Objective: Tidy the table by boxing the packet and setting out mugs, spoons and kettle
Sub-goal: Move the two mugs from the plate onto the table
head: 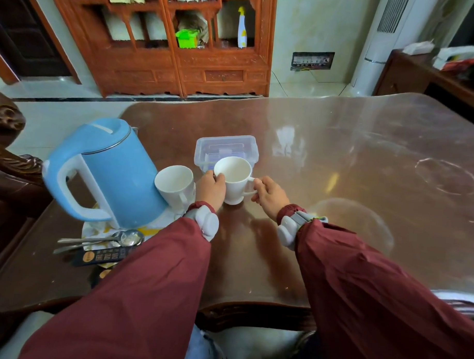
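Head view. A white mug [233, 179] stands upright on the glossy brown surface [338, 161] between the two hands. The left hand [210, 190] grips the mug's left wall, its fingers [220, 178] curled up to the rim; the right hand [270, 195] holds the handle on the mug's right side, fingers hooked at the loop. The mug's interior shows nothing in it. Just behind the mug, touching or nearly so, sits a clear plastic box [226, 149], open at the top, with a flat packet-like item lying inside; its details are too blurred to read. A second white mug [175, 186] stands just left of the left hand, beside a blue kettle [104, 172] with a white handle; both rest on a tray [94, 228] at the surface's left edge. Two metal spoons [104, 239] lie on the tray's near side, above a dark printed packet [104, 256] at the edge of the left sleeve
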`<state>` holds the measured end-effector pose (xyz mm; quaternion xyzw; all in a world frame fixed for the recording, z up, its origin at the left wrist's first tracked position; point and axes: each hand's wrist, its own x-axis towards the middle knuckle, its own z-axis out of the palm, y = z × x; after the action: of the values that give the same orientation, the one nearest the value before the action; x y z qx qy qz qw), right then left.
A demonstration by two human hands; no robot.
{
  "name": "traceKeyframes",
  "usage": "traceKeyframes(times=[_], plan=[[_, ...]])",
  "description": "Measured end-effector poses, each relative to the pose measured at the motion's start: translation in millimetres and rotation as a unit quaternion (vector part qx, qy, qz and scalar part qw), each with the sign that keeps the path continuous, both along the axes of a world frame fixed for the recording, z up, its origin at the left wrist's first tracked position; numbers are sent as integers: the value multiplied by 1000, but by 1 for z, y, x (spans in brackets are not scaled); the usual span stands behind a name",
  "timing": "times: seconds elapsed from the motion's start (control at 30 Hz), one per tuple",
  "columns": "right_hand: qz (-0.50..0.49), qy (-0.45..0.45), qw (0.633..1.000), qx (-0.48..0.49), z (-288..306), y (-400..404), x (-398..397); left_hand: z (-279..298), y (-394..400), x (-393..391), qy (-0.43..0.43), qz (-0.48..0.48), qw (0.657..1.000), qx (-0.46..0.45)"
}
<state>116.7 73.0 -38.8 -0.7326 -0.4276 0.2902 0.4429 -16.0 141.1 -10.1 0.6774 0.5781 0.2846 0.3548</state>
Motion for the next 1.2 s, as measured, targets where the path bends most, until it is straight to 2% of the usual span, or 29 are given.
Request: traceKeyframes(times=[0.23,0.37,0.4,0.5,0.67,0.77,0.87,1.03,1.13,1.2], plan=[[19,21,999,-23,-1,-1,-9,-8,-3,-7,13,16,1000,8],[-35,111,993,-26,4,-5,-16,-3,-13,-13,-5,28,999,42],[-60,109,992,-18,6,-7,-18,-1,-16,-16,-17,34,998,56],[-103,29,994,-1,13,-11,-26,2,-26,-31,-27,45,993,107],[-22,3,1000,0,28,-15,-55,9,-33,-59,-73,117,983,125],[10,35,999,-12,28,-11,-76,8,-34,-79,-71,173,978,93],[47,93,993,-45,27,-6,-97,4,-28,-93,-49,203,978,12],[91,116,986,-80,30,7,-122,-3,-9,-100,-51,180,976,-109],[103,197,968,-114,34,16,-136,-7,1,-103,-84,162,974,-132],[108,216,961,-132,32,22,-143,-11,6,-106,-83,149,975,-141]])
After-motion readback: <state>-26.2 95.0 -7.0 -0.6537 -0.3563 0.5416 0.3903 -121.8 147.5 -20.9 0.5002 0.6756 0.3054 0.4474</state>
